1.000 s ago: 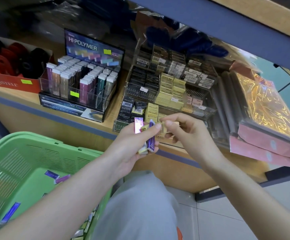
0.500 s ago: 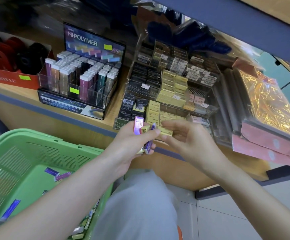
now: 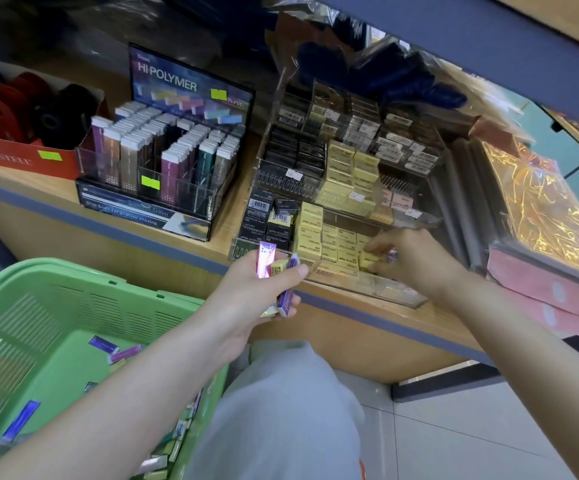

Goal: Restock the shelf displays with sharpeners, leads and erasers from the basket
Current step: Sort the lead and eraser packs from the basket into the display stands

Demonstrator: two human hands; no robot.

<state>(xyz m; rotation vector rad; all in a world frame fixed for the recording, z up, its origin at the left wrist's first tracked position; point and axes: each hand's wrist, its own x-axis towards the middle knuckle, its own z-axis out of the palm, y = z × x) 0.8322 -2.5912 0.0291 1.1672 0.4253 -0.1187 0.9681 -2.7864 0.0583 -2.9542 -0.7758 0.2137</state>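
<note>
Right hand (image 3: 412,263) pinches a yellow box (image 3: 368,260) into the front row of the clear display (image 3: 385,291), centre right.
Left hand (image 3: 257,296) clutches spare packs (image 3: 276,271) beside the green basket (image 3: 115,308), lower left; best to seat it flush with its yellow neighbours.

one green basket (image 3: 73,289), two hands (image 3: 257,292) (image 3: 412,261)

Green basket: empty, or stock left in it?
Not empty. The basket has loose purple packs on its floor and more packs along its near wall.
</note>
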